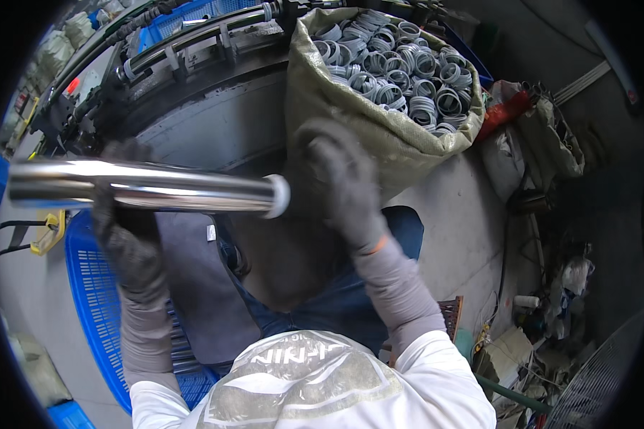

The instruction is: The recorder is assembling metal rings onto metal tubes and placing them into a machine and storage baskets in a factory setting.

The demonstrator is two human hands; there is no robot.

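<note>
Left hand (125, 236) clamped around shiny steel tube (143, 187), gripping near its middle. I see tube's long axis lying level, left to right, capped end (277, 196) pointing at right hand (343, 189). Right hand loosely curled, holding nothing, just beside cap, below sack of grey rings (397, 64).

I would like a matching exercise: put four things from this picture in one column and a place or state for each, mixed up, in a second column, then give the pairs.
1. shiny metal tube
2. grey rings
3. blue crate
4. right hand

A. heaped in the open woven sack
B. on the floor, lower left
C. gripped by the left hand
D. gloved, pressed against the sack's side

Pairs: 1-C, 2-A, 3-B, 4-D
</note>
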